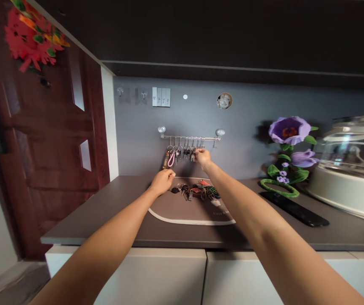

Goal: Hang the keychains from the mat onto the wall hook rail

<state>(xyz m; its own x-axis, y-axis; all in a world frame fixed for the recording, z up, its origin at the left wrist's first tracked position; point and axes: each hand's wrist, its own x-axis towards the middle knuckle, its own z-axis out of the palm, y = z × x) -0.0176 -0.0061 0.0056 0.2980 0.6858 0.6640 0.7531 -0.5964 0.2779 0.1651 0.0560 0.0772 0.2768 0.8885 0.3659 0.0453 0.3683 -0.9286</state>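
A clear hook rail (190, 138) is fixed to the grey wall by two round suction cups. Several key rings hang from it, among them a pink strap (171, 159) and a patterned fob (166, 159) at the left end. My right hand (203, 159) is up at the rail with its fingers pinched on a bunch of keys (192, 156) toward the right of the row. Lower down, my left hand (163, 181) is closed over the left edge of the mat; what it holds, if anything, is hidden. Beside it lies a pile of keys (188, 192) with fobs.
A pale-edged brown mat (175, 214) lies on the dark counter (121, 212). To the right are a black phone-like slab (296, 209), purple fabric flowers (290, 130) and a white appliance with a clear lid (350, 178). A dark cabinet (233, 38) overhangs; a red-brown door (51, 169) stands left.
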